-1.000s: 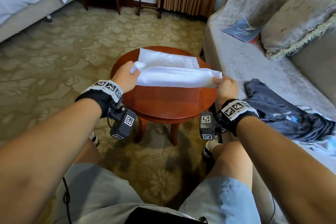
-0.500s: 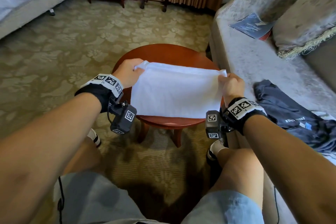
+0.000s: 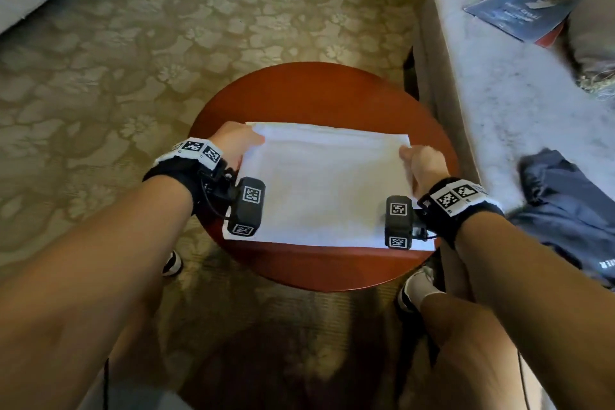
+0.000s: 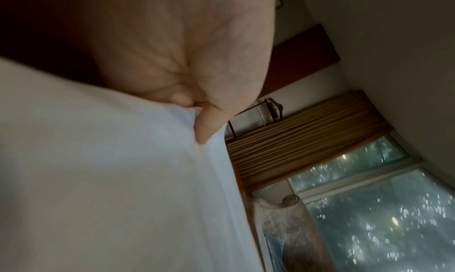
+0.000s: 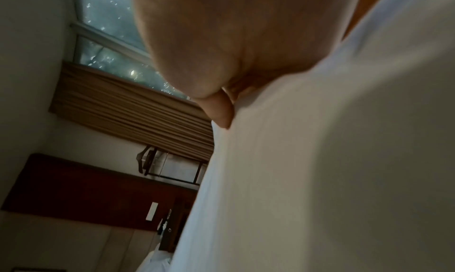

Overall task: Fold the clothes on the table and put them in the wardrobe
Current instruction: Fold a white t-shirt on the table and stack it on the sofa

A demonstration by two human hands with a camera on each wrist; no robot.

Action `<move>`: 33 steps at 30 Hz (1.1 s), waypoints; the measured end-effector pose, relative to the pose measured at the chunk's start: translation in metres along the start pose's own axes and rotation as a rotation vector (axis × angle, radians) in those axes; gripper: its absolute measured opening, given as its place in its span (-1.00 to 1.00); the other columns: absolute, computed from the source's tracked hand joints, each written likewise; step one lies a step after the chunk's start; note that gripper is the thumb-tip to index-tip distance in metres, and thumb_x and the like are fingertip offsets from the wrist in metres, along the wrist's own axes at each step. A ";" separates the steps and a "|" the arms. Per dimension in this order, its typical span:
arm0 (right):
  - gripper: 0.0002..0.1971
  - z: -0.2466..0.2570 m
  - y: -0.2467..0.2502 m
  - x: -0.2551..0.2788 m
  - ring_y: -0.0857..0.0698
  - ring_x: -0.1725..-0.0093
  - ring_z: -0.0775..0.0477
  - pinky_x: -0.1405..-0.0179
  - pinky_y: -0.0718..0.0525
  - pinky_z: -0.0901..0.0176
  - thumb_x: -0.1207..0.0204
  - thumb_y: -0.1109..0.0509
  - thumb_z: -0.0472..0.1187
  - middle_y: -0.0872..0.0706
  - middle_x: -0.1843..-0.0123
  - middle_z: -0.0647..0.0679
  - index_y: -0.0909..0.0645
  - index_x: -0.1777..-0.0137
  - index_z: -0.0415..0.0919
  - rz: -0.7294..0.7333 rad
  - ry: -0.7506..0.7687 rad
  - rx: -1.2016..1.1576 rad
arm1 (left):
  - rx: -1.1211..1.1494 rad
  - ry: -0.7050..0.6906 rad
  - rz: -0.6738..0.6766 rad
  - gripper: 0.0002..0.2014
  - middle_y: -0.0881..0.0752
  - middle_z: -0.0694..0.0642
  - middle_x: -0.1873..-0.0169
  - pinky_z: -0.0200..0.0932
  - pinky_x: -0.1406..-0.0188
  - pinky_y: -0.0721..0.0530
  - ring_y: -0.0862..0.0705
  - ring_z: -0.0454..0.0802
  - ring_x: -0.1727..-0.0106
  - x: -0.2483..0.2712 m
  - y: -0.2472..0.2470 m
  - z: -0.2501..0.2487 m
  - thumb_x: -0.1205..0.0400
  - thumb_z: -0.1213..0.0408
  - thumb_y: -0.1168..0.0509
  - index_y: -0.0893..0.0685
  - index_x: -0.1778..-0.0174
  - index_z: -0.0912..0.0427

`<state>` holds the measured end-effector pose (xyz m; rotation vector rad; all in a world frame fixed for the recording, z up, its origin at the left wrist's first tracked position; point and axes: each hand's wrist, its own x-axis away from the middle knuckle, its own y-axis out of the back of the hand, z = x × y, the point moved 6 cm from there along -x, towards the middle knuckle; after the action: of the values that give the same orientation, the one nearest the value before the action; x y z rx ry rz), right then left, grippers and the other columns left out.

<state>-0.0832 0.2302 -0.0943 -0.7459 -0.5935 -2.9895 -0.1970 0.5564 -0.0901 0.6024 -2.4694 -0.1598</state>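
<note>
On the round red-brown wooden desk (image 3: 319, 93), we are pinching the folded white cloth's (image 3: 326, 190) far corners, left hand (image 3: 238, 143) and right hand (image 3: 424, 166) at opposite ends of its long axis.

Bare forearms, black wristbands (image 3: 173, 173) topped with white checker-marker strips, a black camera block (image 3: 247, 206) cabled under each wrist, grey shorts, white-and-black shoes (image 3: 172, 263).

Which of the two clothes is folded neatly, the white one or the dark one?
The white cloth garment, a flat rectangle on the round wooden table, pinched by both hands. The dark navy garment lies crumpled on the grey sofa.
</note>
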 end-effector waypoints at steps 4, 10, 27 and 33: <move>-0.89 -0.001 0.002 0.001 -0.71 0.25 -0.18 0.09 -0.72 -0.06 -0.62 -0.33 -0.33 -0.73 0.14 -0.19 -0.64 -0.07 -0.33 0.019 -0.033 -0.245 | 0.178 0.063 0.039 -0.61 -0.73 0.37 -0.15 0.20 -0.19 -0.69 -0.76 0.29 -0.11 0.007 0.001 -0.004 -0.51 0.46 -0.33 -0.63 -0.29 0.39; -0.91 0.012 0.004 0.009 -0.78 0.17 -0.22 0.13 -0.74 -0.03 -0.62 -0.30 -0.25 -0.80 0.12 -0.16 -0.65 0.02 -0.19 0.066 0.000 -0.439 | 0.264 0.029 0.070 -0.70 -0.77 0.35 -0.07 0.11 0.00 -0.75 -0.78 0.29 -0.06 0.016 0.000 -0.020 -0.59 0.43 -0.25 -0.66 -0.22 0.42; -0.65 0.033 0.012 0.037 -0.63 -0.30 -0.05 -0.13 -0.45 0.22 -0.66 -0.33 0.01 -0.69 -0.33 0.00 -0.61 -0.39 -0.05 -0.109 0.364 0.200 | -0.429 -0.318 -0.318 -0.46 -0.61 0.14 -0.29 -0.13 -0.18 -0.51 -0.59 0.12 -0.30 0.026 0.010 -0.039 -0.56 0.07 -0.44 -0.51 -0.40 0.19; -0.46 0.031 -0.027 0.077 -0.43 -0.57 -0.06 -0.54 -0.42 0.02 -0.63 -0.36 0.11 -0.33 -0.67 0.05 -0.42 -0.59 0.06 0.143 0.520 0.513 | -0.684 -0.466 -0.134 -0.32 -0.22 0.11 -0.64 0.07 -0.56 -0.32 -0.26 0.11 -0.63 0.077 -0.027 -0.042 -0.66 -0.05 -0.29 -0.24 -0.64 0.11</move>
<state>-0.1397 0.2733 -0.0436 0.0218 -1.1268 -2.5498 -0.2188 0.4983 -0.0222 0.4533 -2.5530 -1.2584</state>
